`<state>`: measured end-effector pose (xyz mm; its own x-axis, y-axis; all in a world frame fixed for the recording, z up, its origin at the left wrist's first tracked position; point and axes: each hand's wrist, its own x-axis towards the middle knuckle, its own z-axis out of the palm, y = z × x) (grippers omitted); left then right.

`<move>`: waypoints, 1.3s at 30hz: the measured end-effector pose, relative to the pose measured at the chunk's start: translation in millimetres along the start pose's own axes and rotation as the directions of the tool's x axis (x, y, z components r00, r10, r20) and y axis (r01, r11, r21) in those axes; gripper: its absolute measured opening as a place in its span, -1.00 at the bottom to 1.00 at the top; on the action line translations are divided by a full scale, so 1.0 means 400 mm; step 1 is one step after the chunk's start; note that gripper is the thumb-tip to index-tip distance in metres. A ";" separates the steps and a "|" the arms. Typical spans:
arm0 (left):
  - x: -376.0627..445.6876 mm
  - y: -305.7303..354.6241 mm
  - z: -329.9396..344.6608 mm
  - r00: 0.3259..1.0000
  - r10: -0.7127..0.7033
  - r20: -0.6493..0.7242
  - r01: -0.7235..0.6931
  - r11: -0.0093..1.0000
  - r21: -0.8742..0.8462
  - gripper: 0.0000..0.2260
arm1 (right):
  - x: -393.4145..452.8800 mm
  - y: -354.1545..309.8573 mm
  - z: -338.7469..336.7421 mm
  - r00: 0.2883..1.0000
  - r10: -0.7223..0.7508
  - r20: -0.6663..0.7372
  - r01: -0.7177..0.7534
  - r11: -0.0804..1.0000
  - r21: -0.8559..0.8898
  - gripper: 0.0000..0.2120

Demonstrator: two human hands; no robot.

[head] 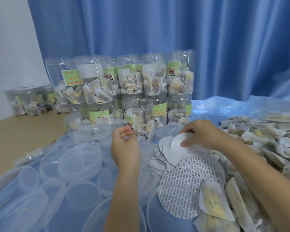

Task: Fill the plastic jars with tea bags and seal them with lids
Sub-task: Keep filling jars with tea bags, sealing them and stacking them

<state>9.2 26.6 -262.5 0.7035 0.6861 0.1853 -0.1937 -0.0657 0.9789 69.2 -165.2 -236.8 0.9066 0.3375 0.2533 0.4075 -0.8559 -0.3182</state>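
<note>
The step in hand looks like lid preparation: the right hand (203, 136), at about two o'clock from frame centre, pinches a round white paper-like seal liner (178, 144) off the fanned stack of printed grey-and-white seal discs (189, 173) lying at four o'clock. The left hand (124, 148), near centre, has its fingers curled and seems to pinch the edge of a clear round plastic lid (118, 122), though blur makes that grip uncertain. Just beyond the hands, at twelve o'clock, stands an open clear plastic jar with a green label (138, 118), already holding tea bags and uncapped. Behind it rise stacked filled clear jars (154, 77). A heap of loose pale paper tea bags (266, 141) spreads at three o'clock; loose translucent plastic lids (80, 158) cover the blue sheet at eight o'clock.

Next, I judge, the liner must be seated flat inside a lid, then the lid screwed squarely onto the open jar.

The green labels carry red Chinese characters and a small food photograph, too blurred to read. The discs' print is illegible.
</note>
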 end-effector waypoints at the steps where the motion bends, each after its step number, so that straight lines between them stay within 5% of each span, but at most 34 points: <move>1: -0.001 -0.001 0.000 1.000 0.020 0.008 -0.020 0.998 0.052 -0.74 | 0.001 0.003 -0.001 0.998 -0.002 -0.063 0.005 0.998 0.057 -0.70; 4: 0.000 -0.003 -0.007 0.995 0.095 0.026 -0.099 0.944 0.315 -0.82 | 0.001 0.006 -0.008 0.968 0.022 -0.251 0.026 0.982 0.185 -0.75; 7: 0.003 -0.004 -0.015 0.998 0.007 0.062 -0.040 0.837 0.546 -0.64 | -0.001 0.005 -0.012 0.933 0.028 -0.359 0.067 0.965 0.252 -0.91; 10: -0.009 -0.002 -0.016 0.992 -0.109 0.071 0.043 0.793 0.607 -0.52 | -0.009 -0.013 -0.006 0.893 0.058 -0.446 0.165 0.881 0.444 -0.87; 14: -0.009 -0.007 -0.017 1.000 -0.001 0.010 -0.005 0.789 0.614 -0.70 | -0.013 -0.045 -0.001 0.840 0.182 -0.512 0.225 0.742 0.632 -0.80; 20: -0.004 0.000 -0.021 0.938 0.294 -0.184 -0.218 0.912 0.346 -0.75 | -0.014 -0.091 0.010 0.930 0.193 -0.313 0.182 0.500 0.847 -0.91; 23: -0.005 0.011 -0.015 0.979 0.159 -0.130 -0.159 0.987 0.007 -0.87 | -0.016 -0.104 0.011 0.928 0.169 -0.333 0.194 0.546 0.815 -0.94; 27: -0.017 0.024 0.003 0.992 0.022 0.123 0.028 0.920 -0.391 -0.89 | -0.023 -0.109 0.001 0.897 0.088 -0.432 0.281 0.643 0.713 -0.84; 34: -0.020 0.027 0.013 0.932 0.030 0.361 0.195 0.798 -0.571 -0.83 | -0.041 -0.142 0.009 0.802 -0.050 -0.595 0.345 0.852 0.394 -0.72; 39: -0.026 0.020 0.015 0.903 0.058 0.426 0.131 0.907 -0.401 -0.51 | -0.037 -0.151 0.009 0.832 0.157 -0.532 0.204 0.805 0.557 -0.60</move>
<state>4.3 14.5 -256.1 0.9152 0.3075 0.2606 -0.3576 0.3211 0.8769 31.5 -117.3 -224.5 0.7601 -0.0621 0.6469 0.5743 -0.4018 -0.7133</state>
